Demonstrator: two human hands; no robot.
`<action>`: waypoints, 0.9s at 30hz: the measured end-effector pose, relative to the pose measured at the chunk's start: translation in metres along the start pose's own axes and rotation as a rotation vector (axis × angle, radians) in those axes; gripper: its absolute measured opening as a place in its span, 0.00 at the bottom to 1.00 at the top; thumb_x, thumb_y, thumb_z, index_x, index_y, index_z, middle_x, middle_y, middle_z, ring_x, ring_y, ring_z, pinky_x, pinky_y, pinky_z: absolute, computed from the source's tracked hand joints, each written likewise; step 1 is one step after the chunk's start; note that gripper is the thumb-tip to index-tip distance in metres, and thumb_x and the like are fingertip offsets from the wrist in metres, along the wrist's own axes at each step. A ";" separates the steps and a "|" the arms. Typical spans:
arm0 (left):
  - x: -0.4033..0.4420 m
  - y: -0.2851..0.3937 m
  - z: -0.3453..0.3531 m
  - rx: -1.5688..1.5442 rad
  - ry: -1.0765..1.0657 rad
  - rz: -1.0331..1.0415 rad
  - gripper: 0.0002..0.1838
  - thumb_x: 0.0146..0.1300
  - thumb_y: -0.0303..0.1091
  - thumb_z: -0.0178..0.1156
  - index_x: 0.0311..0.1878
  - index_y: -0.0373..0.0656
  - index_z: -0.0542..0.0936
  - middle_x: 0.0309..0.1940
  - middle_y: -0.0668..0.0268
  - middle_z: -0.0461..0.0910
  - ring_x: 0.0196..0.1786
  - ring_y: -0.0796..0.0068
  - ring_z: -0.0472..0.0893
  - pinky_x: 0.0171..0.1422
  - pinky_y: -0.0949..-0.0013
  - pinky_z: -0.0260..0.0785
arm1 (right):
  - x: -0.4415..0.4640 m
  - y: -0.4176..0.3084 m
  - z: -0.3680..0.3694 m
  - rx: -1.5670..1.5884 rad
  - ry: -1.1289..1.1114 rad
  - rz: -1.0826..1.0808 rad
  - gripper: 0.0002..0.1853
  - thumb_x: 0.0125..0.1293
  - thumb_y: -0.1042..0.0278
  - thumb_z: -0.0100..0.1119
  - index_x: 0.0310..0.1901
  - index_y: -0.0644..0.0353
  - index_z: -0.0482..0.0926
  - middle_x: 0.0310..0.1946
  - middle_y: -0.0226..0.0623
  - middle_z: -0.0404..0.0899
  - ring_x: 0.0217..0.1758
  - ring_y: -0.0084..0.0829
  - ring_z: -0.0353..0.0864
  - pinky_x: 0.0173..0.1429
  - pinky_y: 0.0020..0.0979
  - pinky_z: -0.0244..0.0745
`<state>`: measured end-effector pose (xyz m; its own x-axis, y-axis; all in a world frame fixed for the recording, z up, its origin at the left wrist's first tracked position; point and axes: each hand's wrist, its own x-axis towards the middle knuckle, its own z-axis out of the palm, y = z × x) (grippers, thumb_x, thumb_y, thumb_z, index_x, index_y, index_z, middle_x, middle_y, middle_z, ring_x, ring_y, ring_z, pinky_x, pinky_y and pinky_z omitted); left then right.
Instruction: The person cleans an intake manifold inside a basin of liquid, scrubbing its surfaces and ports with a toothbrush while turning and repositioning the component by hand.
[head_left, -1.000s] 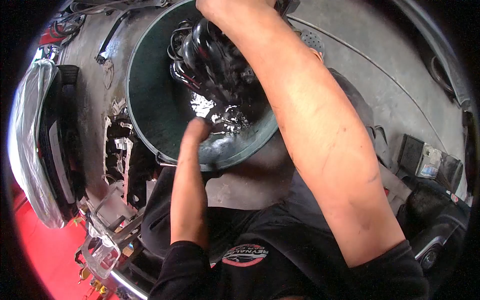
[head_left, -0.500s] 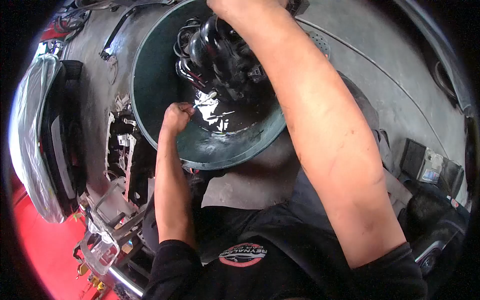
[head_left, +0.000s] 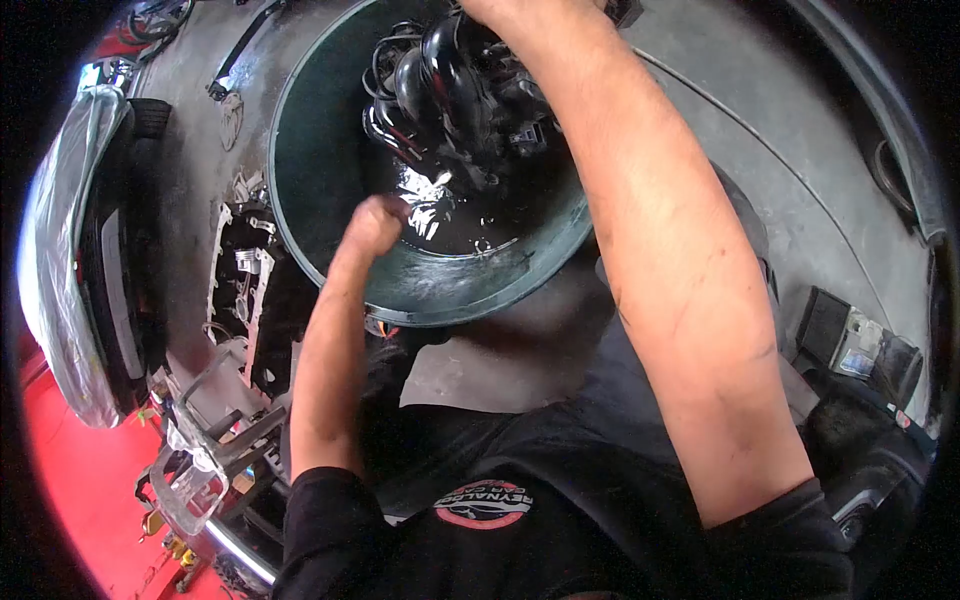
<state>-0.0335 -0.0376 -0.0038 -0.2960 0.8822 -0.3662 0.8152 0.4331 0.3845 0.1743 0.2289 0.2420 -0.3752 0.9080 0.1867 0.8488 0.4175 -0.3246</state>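
Green round tub (head_left: 320, 150) sits in front of you, dark liquid (head_left: 480, 222) shining in its bottom. Black ribbed part with curved pipes (head_left: 450, 85) is inside the tub, toward the far side, tilted; its lower end is at the liquid, and you cannot tell how deep. Your left hand (head_left: 378, 223) is over the near left of the tub's interior, curled, pinching a slim pale-tipped tool (head_left: 441, 179); fingers blurred, handle partly lost in glare. Your right arm reaches across the tub's right side; your right hand (head_left: 535, 8) is cut by the top edge near the black part, so its grip cannot be told. Left of the tub: pale-edged metal parts (head_left: 258, 310). Right: a long thin hose (head_left: 757, 138) along the grey floor (head_left: 470, 372)
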 end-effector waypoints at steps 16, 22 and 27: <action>-0.031 0.157 0.054 -1.431 0.091 -0.886 0.16 0.75 0.45 0.47 0.36 0.44 0.74 0.18 0.68 0.72 0.14 0.76 0.64 0.21 0.70 0.55 | 0.006 0.002 0.001 -0.001 -0.043 0.020 0.20 0.67 0.65 0.51 0.56 0.65 0.80 0.61 0.52 0.75 0.67 0.44 0.71 0.70 0.43 0.60; -0.030 0.132 0.074 -0.814 0.179 -0.866 0.18 0.72 0.43 0.51 0.37 0.37 0.80 0.25 0.52 0.83 0.22 0.62 0.81 0.30 0.58 0.71 | 0.007 0.004 0.000 -0.024 -0.055 -0.019 0.19 0.67 0.64 0.51 0.54 0.65 0.81 0.59 0.52 0.76 0.65 0.44 0.72 0.67 0.44 0.63; -0.053 0.103 0.030 0.177 0.167 -0.389 0.16 0.66 0.43 0.55 0.35 0.42 0.84 0.33 0.51 0.84 0.40 0.48 0.84 0.47 0.50 0.75 | 0.005 0.003 0.006 -0.041 0.000 -0.001 0.20 0.67 0.63 0.51 0.54 0.63 0.81 0.58 0.51 0.77 0.64 0.45 0.74 0.65 0.46 0.64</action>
<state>0.0813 -0.0451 0.0302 -0.6615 0.6842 -0.3071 0.6958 0.7127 0.0891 0.1724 0.2352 0.2370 -0.3757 0.9077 0.1868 0.8632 0.4161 -0.2859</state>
